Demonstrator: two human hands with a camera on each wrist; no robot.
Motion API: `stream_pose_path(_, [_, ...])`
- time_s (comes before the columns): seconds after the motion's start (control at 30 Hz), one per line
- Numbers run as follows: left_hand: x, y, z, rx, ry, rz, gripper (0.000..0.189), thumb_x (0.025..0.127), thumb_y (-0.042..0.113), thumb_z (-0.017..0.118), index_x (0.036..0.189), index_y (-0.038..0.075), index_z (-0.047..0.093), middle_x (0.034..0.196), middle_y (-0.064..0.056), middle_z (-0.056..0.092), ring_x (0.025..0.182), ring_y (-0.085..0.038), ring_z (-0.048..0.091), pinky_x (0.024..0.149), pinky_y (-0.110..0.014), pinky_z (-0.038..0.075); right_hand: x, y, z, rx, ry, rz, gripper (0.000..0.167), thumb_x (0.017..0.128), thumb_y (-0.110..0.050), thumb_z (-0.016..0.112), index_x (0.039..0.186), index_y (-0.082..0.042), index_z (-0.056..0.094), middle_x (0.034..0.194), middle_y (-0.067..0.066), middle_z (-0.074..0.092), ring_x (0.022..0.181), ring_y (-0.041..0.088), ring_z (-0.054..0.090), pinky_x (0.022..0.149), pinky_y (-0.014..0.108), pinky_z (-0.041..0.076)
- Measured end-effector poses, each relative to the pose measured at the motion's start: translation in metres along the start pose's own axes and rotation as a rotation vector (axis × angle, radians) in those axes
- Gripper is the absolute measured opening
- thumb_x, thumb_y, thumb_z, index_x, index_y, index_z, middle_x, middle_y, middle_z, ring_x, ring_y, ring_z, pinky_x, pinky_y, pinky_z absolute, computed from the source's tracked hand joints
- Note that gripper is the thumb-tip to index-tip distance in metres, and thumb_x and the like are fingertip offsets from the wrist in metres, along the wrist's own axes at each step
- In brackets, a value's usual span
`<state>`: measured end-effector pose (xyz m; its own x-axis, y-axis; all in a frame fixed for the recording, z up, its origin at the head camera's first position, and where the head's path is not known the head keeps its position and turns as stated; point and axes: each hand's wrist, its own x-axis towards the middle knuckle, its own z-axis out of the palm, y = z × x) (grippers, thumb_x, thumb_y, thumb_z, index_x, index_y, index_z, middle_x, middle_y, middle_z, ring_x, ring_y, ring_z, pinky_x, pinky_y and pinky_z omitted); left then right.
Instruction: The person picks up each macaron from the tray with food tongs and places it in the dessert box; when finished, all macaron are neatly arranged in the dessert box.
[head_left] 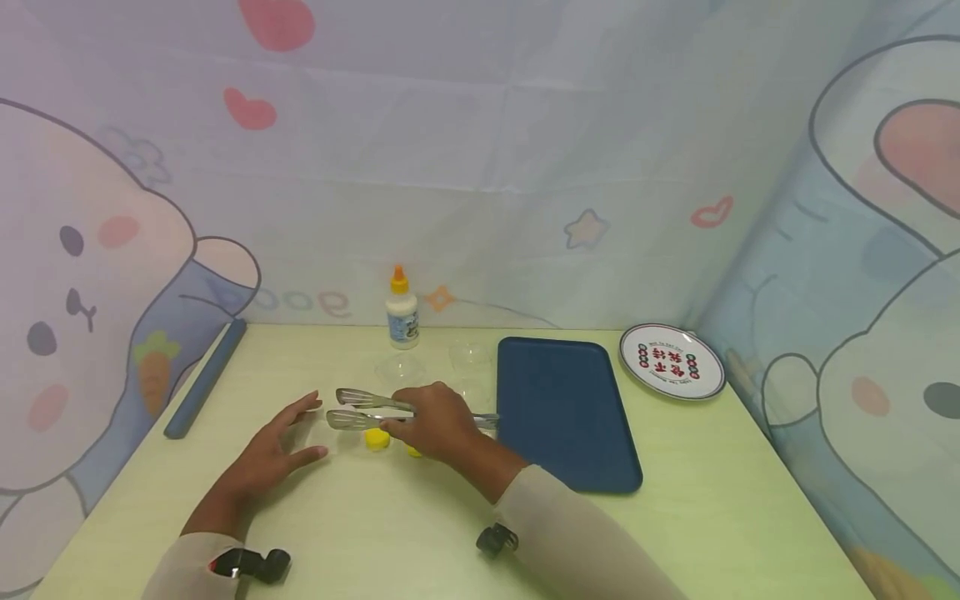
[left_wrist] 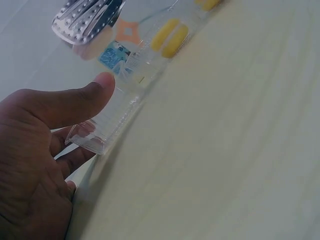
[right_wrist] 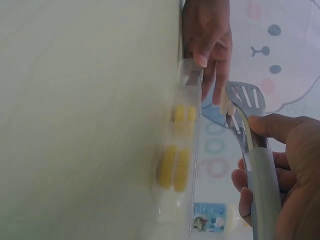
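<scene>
My right hand grips a pair of metal tongs with slotted heads, which point left above a long clear plastic tray. Between the tong heads a small pale item shows, its kind unclear. Two yellow sandwich cookies like macarons stand on edge in the tray: one yellow macaron nearer the right hand, another yellow macaron nearer the left. At the tray's left end my left hand holds it, thumb on one side and fingers on the other.
Behind the tray stand a white glue bottle with an orange tip and clear bowls. To the right lie a dark blue tray and a white plate with red lettering. A blue-grey bar lies along the left table edge.
</scene>
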<state>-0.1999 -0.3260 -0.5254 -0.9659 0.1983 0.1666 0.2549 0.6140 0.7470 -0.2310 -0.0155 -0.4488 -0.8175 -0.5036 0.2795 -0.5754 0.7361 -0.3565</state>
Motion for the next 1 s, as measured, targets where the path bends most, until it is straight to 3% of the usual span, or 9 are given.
stream_pose_path(0.23, [0.000, 0.001, 0.000, 0.002, -0.005, -0.017, 0.095, 0.095, 0.027, 0.086, 0.172, 0.013, 0.031, 0.171, -0.027, 0.042, 0.161, -0.062, 0.025, 0.121, -0.087, 0.021, 0.007, -0.011, 0.012, 0.006, -0.004, 0.011, 0.039, 0.097, -0.046, 0.082, 0.128, -0.022, 0.082, 0.109, -0.006, 0.085, 0.095, 0.011, 0.078, 0.074, 0.026, 0.059])
stream_pose_path(0.67, [-0.001, 0.005, 0.000, 0.003, -0.010, -0.040, 0.095, 0.096, 0.027, 0.086, 0.172, 0.011, 0.031, 0.172, -0.028, 0.039, 0.158, -0.062, 0.030, 0.120, -0.086, 0.023, 0.014, -0.017, 0.020, 0.006, -0.033, 0.019, 0.039, 0.097, -0.046, 0.082, 0.128, -0.023, 0.082, 0.116, -0.006, 0.085, 0.105, 0.015, 0.079, 0.083, 0.028, 0.061])
stream_pose_path(0.87, [-0.001, 0.005, -0.001, -0.021, -0.019, -0.037, 0.095, 0.097, 0.027, 0.085, 0.172, 0.010, 0.029, 0.169, -0.030, 0.042, 0.158, -0.061, 0.030, 0.119, -0.087, 0.023, 0.017, -0.021, 0.022, -0.040, -0.070, 0.025, 0.041, 0.097, -0.048, 0.081, 0.130, -0.023, 0.081, 0.122, -0.006, 0.084, 0.113, 0.016, 0.079, 0.088, 0.031, 0.063])
stream_pose_path(1.0, [-0.001, 0.005, -0.002, -0.042, -0.035, -0.072, 0.098, 0.097, 0.031, 0.084, 0.174, 0.013, 0.026, 0.171, -0.030, 0.038, 0.160, -0.063, 0.024, 0.119, -0.088, 0.020, 0.020, -0.024, 0.025, -0.099, -0.082, 0.022, 0.039, 0.097, -0.048, 0.081, 0.129, -0.025, 0.082, 0.117, -0.009, 0.084, 0.105, 0.013, 0.078, 0.083, 0.030, 0.062])
